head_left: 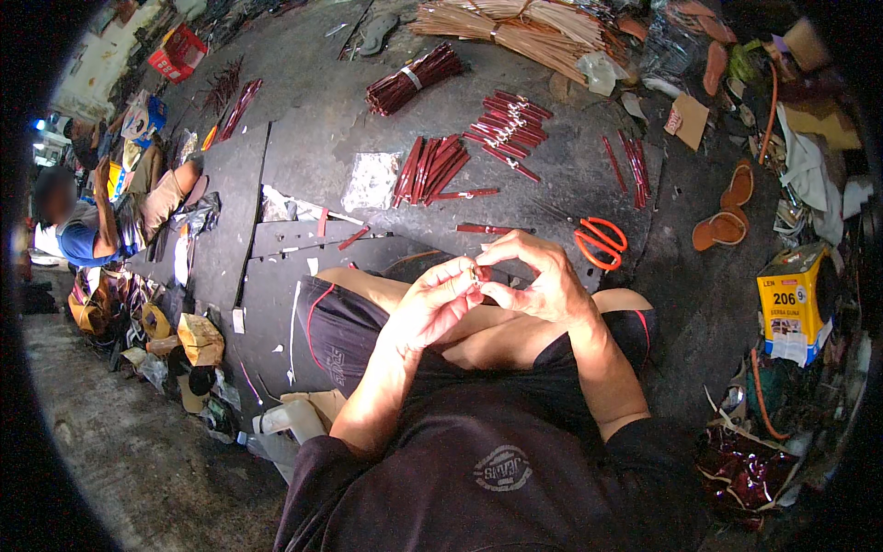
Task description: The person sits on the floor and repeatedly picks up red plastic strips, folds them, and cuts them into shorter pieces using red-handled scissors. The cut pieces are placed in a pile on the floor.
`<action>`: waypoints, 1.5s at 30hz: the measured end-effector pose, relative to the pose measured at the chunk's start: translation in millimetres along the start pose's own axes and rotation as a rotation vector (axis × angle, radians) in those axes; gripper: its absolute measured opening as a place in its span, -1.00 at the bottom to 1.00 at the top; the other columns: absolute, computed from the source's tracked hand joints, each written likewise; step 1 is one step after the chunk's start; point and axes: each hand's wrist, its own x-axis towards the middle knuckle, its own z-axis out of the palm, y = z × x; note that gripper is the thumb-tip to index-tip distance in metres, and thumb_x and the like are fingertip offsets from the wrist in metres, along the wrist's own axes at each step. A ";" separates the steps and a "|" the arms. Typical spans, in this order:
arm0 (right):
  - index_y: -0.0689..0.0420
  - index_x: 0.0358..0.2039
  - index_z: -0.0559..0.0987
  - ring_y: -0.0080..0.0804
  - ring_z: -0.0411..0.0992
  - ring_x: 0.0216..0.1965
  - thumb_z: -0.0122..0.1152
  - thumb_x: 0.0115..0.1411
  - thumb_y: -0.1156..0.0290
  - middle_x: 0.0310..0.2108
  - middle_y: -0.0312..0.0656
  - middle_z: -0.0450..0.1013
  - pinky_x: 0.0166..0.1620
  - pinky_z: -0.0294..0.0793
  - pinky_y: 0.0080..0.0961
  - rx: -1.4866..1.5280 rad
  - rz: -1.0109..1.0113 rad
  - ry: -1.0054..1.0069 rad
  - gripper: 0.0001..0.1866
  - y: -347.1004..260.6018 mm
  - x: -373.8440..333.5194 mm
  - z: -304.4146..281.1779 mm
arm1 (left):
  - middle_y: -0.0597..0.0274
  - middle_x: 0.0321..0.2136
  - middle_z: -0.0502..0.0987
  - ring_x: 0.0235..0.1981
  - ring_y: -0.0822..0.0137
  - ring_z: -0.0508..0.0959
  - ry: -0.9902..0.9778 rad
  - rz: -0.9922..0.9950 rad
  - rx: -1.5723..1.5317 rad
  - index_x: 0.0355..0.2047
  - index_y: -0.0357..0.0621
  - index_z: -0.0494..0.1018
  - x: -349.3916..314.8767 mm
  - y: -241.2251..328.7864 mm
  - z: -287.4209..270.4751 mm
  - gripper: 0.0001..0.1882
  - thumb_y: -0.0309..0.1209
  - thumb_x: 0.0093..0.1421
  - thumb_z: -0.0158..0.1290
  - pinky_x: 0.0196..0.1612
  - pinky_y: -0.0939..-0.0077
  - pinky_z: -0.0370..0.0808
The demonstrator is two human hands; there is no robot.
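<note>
My left hand (440, 302) and my right hand (544, 283) meet above my crossed legs, with thumbs and fingertips pinched together. Between them is a small dark red strap piece (483, 273) with a shiny bit of metal; the fingers cover most of it. Just beyond lies a single dark red strap (485, 229). Farther off are a pile of plain red straps (430, 169) and a group of red straps with silvery buckles (509, 130). Scissors with orange handles (602, 244) rest to the right of my right hand.
A transparent plastic bag (372, 180) lies beside the plain straps. Behind are a tied dark red bundle (414, 78) and tan strips (515, 29). Brown sandals (720, 228) and a yellow box (789, 304) stand right. Another person (87, 225) sits at left.
</note>
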 end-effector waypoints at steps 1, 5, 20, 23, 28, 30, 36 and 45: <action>0.16 -0.21 0.57 -0.14 0.56 -0.12 0.43 0.00 0.39 -0.25 -0.11 0.57 -0.01 0.51 -0.26 -0.002 -0.012 -0.024 -0.67 2.4 0.1 -2.1 | 0.27 -0.23 0.53 -0.16 0.39 0.49 -0.004 -0.011 -0.025 -0.10 -0.18 0.47 -0.1 0.0 -2.3 -0.81 -0.41 0.32 0.06 0.01 0.36 0.42; 0.18 -0.20 0.59 -0.13 0.56 -0.09 0.41 0.06 0.41 -0.24 -0.08 0.58 -0.03 0.52 -0.29 -0.008 0.017 -0.071 -0.71 3.0 -1.2 -5.7 | 0.20 -0.19 0.55 -0.15 0.37 0.52 -0.047 -0.041 -0.125 -0.08 -0.22 0.47 0.7 0.9 -5.7 -0.81 -0.46 0.32 0.04 -0.02 0.43 0.48; 0.24 -0.15 0.55 -0.47 0.57 -0.22 0.25 0.24 0.50 -0.23 -0.12 0.58 -0.19 0.57 -0.51 0.049 0.396 0.313 -0.81 19.6 -3.9 21.6 | 0.43 -0.34 0.59 -0.28 0.57 0.46 0.348 0.290 0.542 -0.20 -0.12 0.58 50.3 -3.6 5.0 -0.85 -0.36 0.31 0.11 -0.16 0.63 0.35; 0.25 -0.17 0.55 -0.51 0.55 -0.22 0.22 0.25 0.52 -0.26 -0.19 0.58 -0.17 0.56 -0.53 0.083 0.424 0.422 -0.85 31.5 -3.4 16.4 | 0.40 -0.33 0.61 -0.28 0.54 0.49 0.412 0.230 0.747 -0.18 -0.16 0.60 64.8 0.1 3.8 -0.81 -0.33 0.31 0.11 -0.15 0.60 0.39; 0.26 -0.13 0.54 -0.48 0.54 -0.23 0.17 0.30 0.50 -0.22 -0.18 0.55 -0.10 0.57 -0.56 0.292 0.440 0.607 -0.84 53.1 5.5 -14.8 | -0.02 -0.23 0.60 -0.14 0.03 0.56 0.608 0.426 1.708 -0.07 -0.03 0.57 93.4 -5.1 -84.2 -0.71 -0.35 0.18 0.14 0.00 0.25 0.45; 0.24 -0.13 0.54 -0.48 0.54 -0.23 0.18 0.30 0.50 -0.22 -0.21 0.54 -0.09 0.56 -0.55 0.304 0.468 0.608 -0.84 51.9 6.9 -18.9 | 0.08 -0.12 0.53 -0.05 0.04 0.49 0.646 0.276 1.998 -0.04 0.04 0.55 99.3 -26.0 -104.6 -0.65 -0.32 0.13 0.19 0.03 0.11 0.39; 0.23 -0.17 0.54 -0.50 0.53 -0.19 0.16 0.30 0.50 -0.22 -0.24 0.54 -0.04 0.54 -0.50 0.182 0.489 0.388 -0.88 45.7 -3.2 -17.9 | 0.16 -0.26 0.57 -0.22 0.11 0.54 0.665 0.275 2.073 -0.19 -0.05 0.59 100.3 -37.6 -92.8 -0.76 -0.34 0.11 0.23 -0.14 0.23 0.44; 0.28 -0.18 0.52 -0.47 0.54 -0.14 0.10 0.32 0.57 -0.21 -0.17 0.53 -0.03 0.54 -0.53 0.318 0.398 0.141 -0.89 9.7 -4.6 -3.1 | 0.13 -0.23 0.61 -0.22 0.37 0.60 0.428 0.297 0.774 -0.23 -0.22 0.48 33.8 25.1 -10.8 -0.85 -0.43 0.24 0.14 -0.08 0.48 0.53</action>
